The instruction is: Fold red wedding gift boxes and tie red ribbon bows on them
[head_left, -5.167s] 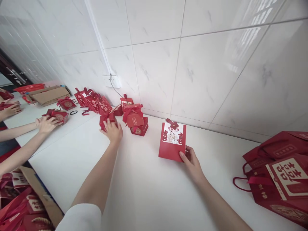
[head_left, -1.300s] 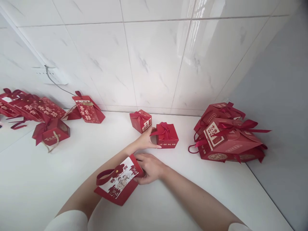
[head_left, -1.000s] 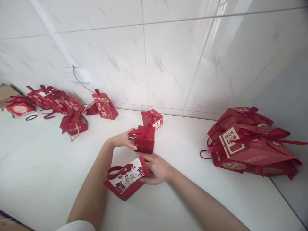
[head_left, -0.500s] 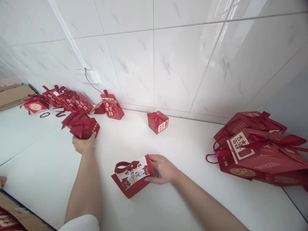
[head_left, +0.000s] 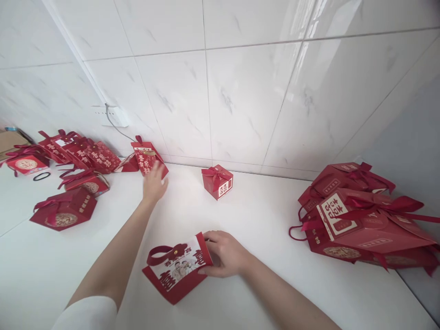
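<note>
**Flat Red Gift Bag Held at the Near Edge of the Surface**

The flat red paper gift bag with a white illustrated front panel (head_left: 177, 271) lies on the white surface (head_left: 247, 220), tilted, its looped red handle (head_left: 158, 250) pointing left. The panel shows a printed couple and large red characters. The right hand (head_left: 225, 253) pinches the bag's right edge, thumb on top and fingers curled beneath; the grip is closed on the bag.

The left hand (head_left: 153, 183) reaches out over the surface with fingers spread, holding nothing, just beside the upright tapered red carton with gold characters (head_left: 148, 157) at the tiled wall. A small red cube box with a ribbon bow (head_left: 217, 181) stands apart, to the right of this hand. A stack of larger red gift bags (head_left: 357, 217) lies at far right.
</note>
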{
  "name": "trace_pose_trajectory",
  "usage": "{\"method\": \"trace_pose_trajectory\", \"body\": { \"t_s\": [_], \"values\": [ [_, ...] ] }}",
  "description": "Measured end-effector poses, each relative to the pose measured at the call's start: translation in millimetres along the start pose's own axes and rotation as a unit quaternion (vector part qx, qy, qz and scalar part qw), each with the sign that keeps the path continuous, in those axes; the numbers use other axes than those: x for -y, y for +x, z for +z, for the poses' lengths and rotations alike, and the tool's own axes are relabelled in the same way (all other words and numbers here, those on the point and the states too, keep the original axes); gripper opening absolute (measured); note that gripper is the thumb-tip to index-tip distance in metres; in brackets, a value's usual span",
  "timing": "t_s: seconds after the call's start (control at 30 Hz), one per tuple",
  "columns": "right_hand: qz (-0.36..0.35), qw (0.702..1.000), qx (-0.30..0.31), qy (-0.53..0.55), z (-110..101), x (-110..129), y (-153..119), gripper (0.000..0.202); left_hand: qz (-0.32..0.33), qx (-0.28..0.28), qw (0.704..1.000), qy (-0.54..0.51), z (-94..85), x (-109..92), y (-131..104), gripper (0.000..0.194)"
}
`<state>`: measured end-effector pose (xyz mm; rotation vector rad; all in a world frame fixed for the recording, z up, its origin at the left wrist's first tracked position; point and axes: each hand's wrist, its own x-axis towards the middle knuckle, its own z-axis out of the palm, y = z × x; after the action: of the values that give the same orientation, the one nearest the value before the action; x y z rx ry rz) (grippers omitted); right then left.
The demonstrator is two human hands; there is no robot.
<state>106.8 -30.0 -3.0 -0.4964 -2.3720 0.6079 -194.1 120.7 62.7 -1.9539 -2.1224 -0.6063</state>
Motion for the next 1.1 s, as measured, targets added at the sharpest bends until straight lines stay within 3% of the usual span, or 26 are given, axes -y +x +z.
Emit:
{"method": "trace_pose_trajectory", "body": {
  "t_s": [0.07,0.17,0.27,0.43,0.6,0.73,0.8,0.83,0.9,0.93,1.0,1.1],
  "values": [
    [0.001,1.0,0.0,-0.001,0,-1,1,0.039,0.068,0.119,0.99,0.03,10.9,-10,19,0.056],
    [0.005,1.0,0.0,-0.002,0,-2,1,0.039,0.067,0.169,0.98,0.083,21.8,-18,39,0.057],
    [0.012,1.0,-0.005,0.007,1,-3,2,0.039,0.036,0.131,0.985,0.109,24.6,-18,48,0.063],
    [0.017,1.0,0.0,0.01,1,-3,2,0.041,-0.023,0.003,0.989,0.143,19.1,-2,46,0.056],
    [0.021,1.0,-0.004,0.005,-1,-2,1,0.04,-0.094,-0.035,0.986,0.136,8.7,27,32,0.053],
    [0.009,1.0,-0.014,-0.009,-1,-2,2,0.039,-0.226,-0.043,0.967,0.109,1.4,32,23,0.056],
    [-0.003,0.999,-0.04,-0.022,0,-3,2,0.039,-0.234,-0.016,0.971,0.043,3.4,14,15,0.063],
    [-0.009,0.998,-0.061,-0.031,1,-4,2,0.039,-0.198,0.014,0.98,-0.009,7.1,0,9,0.07],
    [-0.019,0.992,-0.109,-0.056,2,-6,2,0.039,-0.059,0.111,0.981,-0.147,20.0,-39,-8,0.09],
    [-0.023,0.989,-0.129,-0.069,3,-7,1,0.039,0.009,0.17,0.959,-0.225,28.6,-60,-18,0.102],
    [-0.031,0.984,-0.154,-0.09,5,-9,0,0.04,0.082,0.223,0.917,-0.32,47.5,-102,-38,0.126],
    [-0.048,0.977,-0.181,-0.097,8,-12,-3,0.04,0.079,0.163,0.928,-0.326,71.0,-150,-55,0.129]
  ]
}}
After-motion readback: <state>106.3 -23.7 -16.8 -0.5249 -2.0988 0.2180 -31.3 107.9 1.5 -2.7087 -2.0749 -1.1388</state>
